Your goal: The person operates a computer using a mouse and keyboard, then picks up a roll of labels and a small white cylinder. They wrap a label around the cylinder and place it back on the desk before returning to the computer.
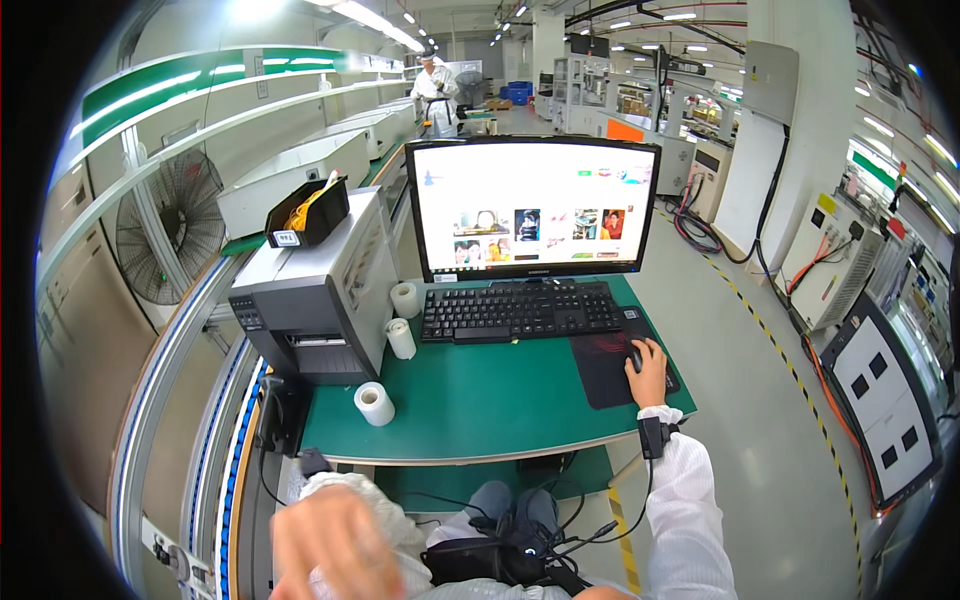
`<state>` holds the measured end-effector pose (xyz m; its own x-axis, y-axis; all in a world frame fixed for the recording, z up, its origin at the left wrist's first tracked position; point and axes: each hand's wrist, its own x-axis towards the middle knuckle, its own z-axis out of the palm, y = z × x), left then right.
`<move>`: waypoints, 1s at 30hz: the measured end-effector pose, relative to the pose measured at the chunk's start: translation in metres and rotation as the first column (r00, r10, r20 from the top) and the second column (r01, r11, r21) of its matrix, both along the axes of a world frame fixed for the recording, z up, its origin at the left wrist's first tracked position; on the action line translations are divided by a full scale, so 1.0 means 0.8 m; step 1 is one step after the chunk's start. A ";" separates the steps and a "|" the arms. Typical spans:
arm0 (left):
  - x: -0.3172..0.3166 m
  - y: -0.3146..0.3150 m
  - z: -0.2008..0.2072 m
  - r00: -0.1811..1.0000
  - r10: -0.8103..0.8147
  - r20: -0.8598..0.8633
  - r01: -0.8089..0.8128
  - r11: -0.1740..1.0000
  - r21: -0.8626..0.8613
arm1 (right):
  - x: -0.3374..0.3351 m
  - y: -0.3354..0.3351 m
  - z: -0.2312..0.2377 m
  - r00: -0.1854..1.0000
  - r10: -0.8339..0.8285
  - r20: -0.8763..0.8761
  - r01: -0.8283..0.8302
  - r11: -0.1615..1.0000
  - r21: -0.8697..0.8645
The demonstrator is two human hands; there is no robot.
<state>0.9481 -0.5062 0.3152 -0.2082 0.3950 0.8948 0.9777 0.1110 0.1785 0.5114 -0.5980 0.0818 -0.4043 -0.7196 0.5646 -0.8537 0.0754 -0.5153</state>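
Note:
My right hand [650, 374] rests over a dark computer mouse [635, 356], fingers curved around it, on a black mouse pad [603, 375] at the right of the green desk. Close to the camera at the lower left, my left hand [335, 545] is raised in front of the desk's near edge; blur hides how its fingers are set and whether it holds anything. A black keyboard [520, 312] lies left of the mouse pad. Behind it stands a lit monitor [533, 208] showing a page with several small pictures.
Left on the desk [470, 410] stands a grey label printer [320, 300], topped by a black bin [308, 212] with yellow contents. White label rolls [374, 403] stand beside it. A metal rail line runs along the left; a person [436, 92] stands far back. Cables hang across my lap.

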 end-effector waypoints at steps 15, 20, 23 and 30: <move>-0.080 -0.151 -0.313 -0.607 0.726 0.322 -0.758 -0.409 -0.508 | -0.006 -0.009 -0.009 0.988 -0.113 -0.104 0.112 0.994 -0.017; -0.078 -0.146 -0.313 -0.644 0.717 0.266 -0.719 -0.450 -0.529 | 0.001 -0.012 -0.011 0.986 -0.133 -0.104 0.132 0.991 -0.017; -0.078 -0.144 -0.313 -0.645 0.716 0.267 -0.718 -0.449 -0.531 | 0.003 -0.011 -0.012 0.987 -0.127 -0.098 0.126 0.992 -0.018; -0.079 -0.144 -0.318 -0.641 0.726 0.248 -0.728 -0.473 -0.496 | 0.002 -0.009 -0.011 0.991 -0.107 -0.079 0.105 0.994 -0.032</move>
